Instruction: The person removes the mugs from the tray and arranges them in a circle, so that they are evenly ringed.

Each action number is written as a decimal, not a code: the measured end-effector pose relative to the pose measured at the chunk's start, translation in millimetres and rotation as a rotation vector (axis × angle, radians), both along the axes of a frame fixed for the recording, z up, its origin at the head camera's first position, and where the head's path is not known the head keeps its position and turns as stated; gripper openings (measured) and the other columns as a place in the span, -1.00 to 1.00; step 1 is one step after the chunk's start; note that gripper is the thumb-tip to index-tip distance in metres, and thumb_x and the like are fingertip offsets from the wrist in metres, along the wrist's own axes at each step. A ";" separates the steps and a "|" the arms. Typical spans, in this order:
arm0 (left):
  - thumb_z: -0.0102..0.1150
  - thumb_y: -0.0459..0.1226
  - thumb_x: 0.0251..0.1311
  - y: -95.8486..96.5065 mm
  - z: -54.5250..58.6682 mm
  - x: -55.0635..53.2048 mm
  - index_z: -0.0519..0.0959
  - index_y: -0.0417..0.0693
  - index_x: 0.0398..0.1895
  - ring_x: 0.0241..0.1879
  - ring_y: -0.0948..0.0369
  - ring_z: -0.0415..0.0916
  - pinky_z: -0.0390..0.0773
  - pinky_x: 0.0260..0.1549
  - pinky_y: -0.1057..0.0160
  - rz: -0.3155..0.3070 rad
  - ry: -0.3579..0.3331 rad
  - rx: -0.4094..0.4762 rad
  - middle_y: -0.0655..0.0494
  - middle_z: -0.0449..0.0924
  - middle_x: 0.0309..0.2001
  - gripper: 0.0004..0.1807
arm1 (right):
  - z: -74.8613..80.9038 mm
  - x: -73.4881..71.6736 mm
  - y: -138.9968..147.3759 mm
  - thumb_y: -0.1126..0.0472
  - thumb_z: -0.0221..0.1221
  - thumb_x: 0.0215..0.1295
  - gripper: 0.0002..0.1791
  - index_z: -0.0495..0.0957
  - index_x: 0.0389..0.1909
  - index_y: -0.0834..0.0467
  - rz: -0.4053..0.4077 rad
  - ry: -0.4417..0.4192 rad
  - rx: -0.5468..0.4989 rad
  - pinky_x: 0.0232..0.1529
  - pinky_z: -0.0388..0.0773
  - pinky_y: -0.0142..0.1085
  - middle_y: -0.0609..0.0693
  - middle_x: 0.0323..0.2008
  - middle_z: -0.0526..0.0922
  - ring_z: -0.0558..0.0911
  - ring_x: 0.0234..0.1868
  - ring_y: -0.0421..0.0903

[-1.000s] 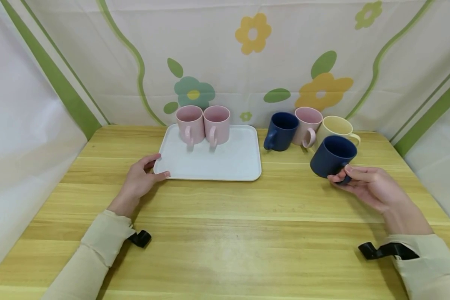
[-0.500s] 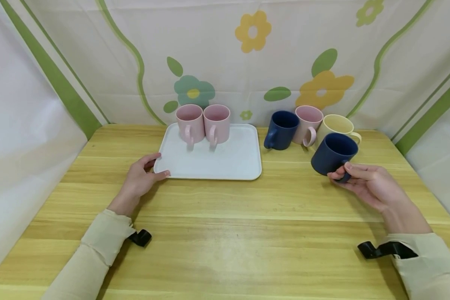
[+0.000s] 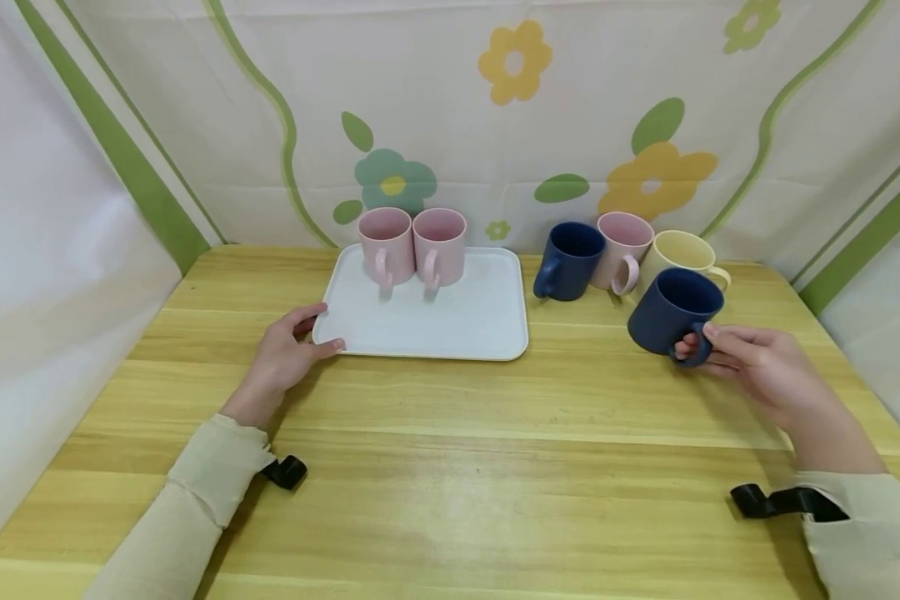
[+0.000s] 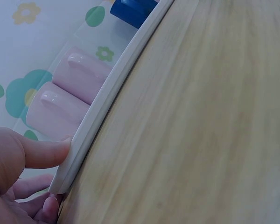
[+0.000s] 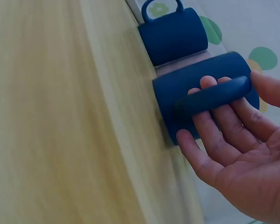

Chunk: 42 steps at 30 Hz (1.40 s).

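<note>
The left hand (image 3: 283,354) pinches the white tray (image 3: 457,325) at its front left corner, thumb on top of the rim and fingers at the side and underneath. The tray lies left of centre on the wooden worktop (image 3: 450,467), towards the back edge. Two pink mugs (image 3: 387,250) (image 3: 440,250) stand upright on it, side by side near the tray's back edge and left of its middle, handles facing the front edge.

Near the worktop's back right corner, the right hand (image 3: 768,371) grips a dark blue mug (image 3: 667,321) by its handle, fingers threaded through the loop and thumb at its upper end. The mug tilts slightly; whether its base touches the worktop I cannot tell. Just behind it stands a yellow mug (image 3: 682,250), handle towards the right edge. Further left along the back edge come a third pink mug (image 3: 617,258) and another blue mug (image 3: 572,271), which is beside the tray's right edge. A flowered cloth (image 3: 450,100) hangs behind the worktop's back edge.
</note>
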<state>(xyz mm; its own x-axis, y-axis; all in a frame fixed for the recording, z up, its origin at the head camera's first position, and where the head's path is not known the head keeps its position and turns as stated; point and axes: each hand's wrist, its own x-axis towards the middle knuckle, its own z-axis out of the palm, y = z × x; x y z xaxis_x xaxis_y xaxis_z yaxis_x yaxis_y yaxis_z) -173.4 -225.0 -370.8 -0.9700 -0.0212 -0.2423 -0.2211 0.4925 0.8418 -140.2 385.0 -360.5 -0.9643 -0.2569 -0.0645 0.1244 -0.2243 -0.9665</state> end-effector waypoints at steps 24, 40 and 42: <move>0.38 -0.23 0.40 -0.7 -1.3 3.1 0.19 -0.05 0.69 0.51 -0.13 0.27 0.29 0.51 -0.07 0.002 0.029 0.014 -0.24 0.28 0.57 -0.13 | 42.3 -1.2 -76.9 0.61 -0.15 0.58 -0.66 0.65 -0.07 0.58 -0.102 0.422 -0.195 -0.08 0.78 -0.22 0.32 -0.19 0.81 0.83 -0.18 0.10; 0.38 -0.24 0.40 1.8 -0.4 2.7 0.19 -0.04 0.69 0.55 -0.14 0.22 0.25 0.55 -0.09 0.003 0.025 0.004 -0.24 0.25 0.59 -0.14 | 49.2 -31.0 -154.0 0.23 0.19 0.58 -0.78 0.69 0.03 0.28 -0.012 0.199 0.055 -0.05 0.75 -0.34 0.02 -0.09 0.84 0.83 -0.10 -0.10; 0.38 -0.24 0.40 1.8 -0.5 2.6 0.19 -0.03 0.69 0.56 -0.14 0.21 0.24 0.55 -0.09 0.006 0.020 0.007 -0.24 0.25 0.59 -0.13 | 46.3 -38.5 -162.6 0.21 0.19 0.58 -0.78 0.69 0.04 0.25 -0.001 0.176 0.067 -0.05 0.75 -0.34 0.00 -0.08 0.84 0.83 -0.09 -0.11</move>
<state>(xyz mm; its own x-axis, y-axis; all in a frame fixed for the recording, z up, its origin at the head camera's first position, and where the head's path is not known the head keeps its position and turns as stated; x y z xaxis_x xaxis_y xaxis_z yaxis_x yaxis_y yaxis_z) -170.8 -223.2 -371.3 -0.9746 -0.0256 -0.2226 -0.2067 0.4856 0.8494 -178.7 222.3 -314.2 -0.9624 -0.2568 0.0887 -0.0485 -0.1586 -0.9861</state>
